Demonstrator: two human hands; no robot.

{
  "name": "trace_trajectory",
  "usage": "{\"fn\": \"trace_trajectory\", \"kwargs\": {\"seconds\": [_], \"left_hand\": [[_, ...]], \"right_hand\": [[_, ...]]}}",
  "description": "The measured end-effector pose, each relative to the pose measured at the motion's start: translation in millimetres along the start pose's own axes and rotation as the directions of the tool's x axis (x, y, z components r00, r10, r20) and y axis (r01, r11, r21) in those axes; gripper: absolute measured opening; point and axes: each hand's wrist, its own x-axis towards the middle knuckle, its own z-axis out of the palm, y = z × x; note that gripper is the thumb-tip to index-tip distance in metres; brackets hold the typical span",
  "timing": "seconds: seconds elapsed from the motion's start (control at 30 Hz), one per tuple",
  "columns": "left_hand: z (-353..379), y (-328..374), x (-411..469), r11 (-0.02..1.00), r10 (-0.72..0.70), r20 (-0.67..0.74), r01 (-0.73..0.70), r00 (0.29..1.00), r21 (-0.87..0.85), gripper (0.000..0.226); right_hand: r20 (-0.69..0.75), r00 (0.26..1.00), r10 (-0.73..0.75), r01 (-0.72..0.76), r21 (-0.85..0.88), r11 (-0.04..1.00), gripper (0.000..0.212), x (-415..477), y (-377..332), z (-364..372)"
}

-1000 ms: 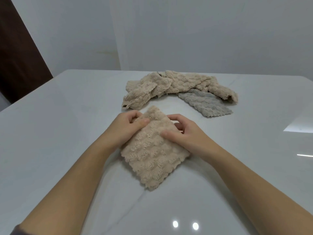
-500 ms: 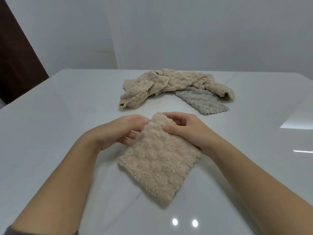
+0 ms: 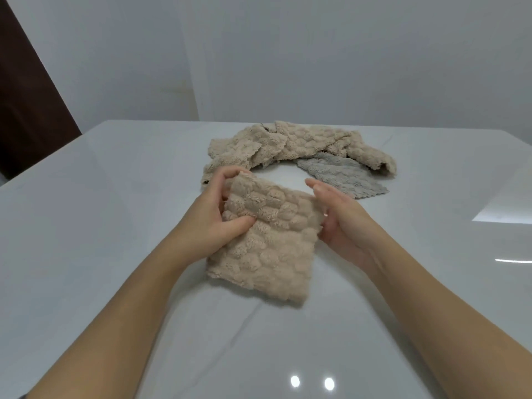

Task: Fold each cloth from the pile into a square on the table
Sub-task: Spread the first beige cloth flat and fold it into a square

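Our L grip (image 3: 213, 226) pinches folded beige cloth (image 3: 267, 254) at far corner; R grip (image 3: 345, 226), fingers straight, braces its edge, prob. to square layers. Cloth on table (image 3: 115, 226), near pile (image 3: 302, 142).

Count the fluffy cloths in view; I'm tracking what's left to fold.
3 at least: a folded beige fluffy cloth in the left hand, a crumpled beige heap behind, possibly several cloths, and a grey fluffy cloth beneath its right end.
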Motion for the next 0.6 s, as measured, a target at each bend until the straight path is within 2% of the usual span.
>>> {"fn": "trace_trajectory", "kwargs": {"seconds": [0.1,0.2,0.27,0.33,0.4,0.47,0.6], "left_hand": [[5.7,0.0,1.3,0.997,0.068,-0.045,-0.070,0.997,-0.025,0.070],[8.8,-0.6,0.6,0.993,0.106,-0.055,-0.108,0.993,-0.039,0.075],[7.0,0.1,0.4,0.993,0.114,-0.053,-0.116,0.992,-0.031,0.065],[-0.1,5.2,-0.6,0.995,0.100,-0.041,-0.101,0.994,-0.012,0.051],[-11.8,12.2,-1.5,0.991,0.118,0.003,-0.118,0.993,0.070,0.042],[-23.7,21.2,-2.4,0.959,0.176,0.072,-0.187,0.982,0.215,0.037],[-42.5,38.0,-2.5,0.793,0.244,0.303,-0.369,0.921,0.484,0.033]], "right_hand": [[0.104,0.992,0.077,-0.076,-0.018,0.997,0.042,-4.0,5.1,10.1],[0.064,0.997,0.042,-0.038,-0.051,0.998,0.049,-2.9,9.6,9.7],[-0.011,0.999,-0.031,0.031,-0.026,0.999,0.040,-1.7,9.3,7.0],[-0.040,0.988,-0.152,0.147,-0.092,0.985,0.022,-1.4,7.2,6.4],[-0.025,0.952,-0.304,0.290,-0.240,0.926,0.015,-1.6,6.1,7.7],[0.030,0.907,-0.420,0.404,-0.351,0.845,0.020,-4.2,2.5,10.9],[0.199,0.807,-0.556,0.584,-0.408,0.702,0.030,-11.3,-4.8,15.7]]}}
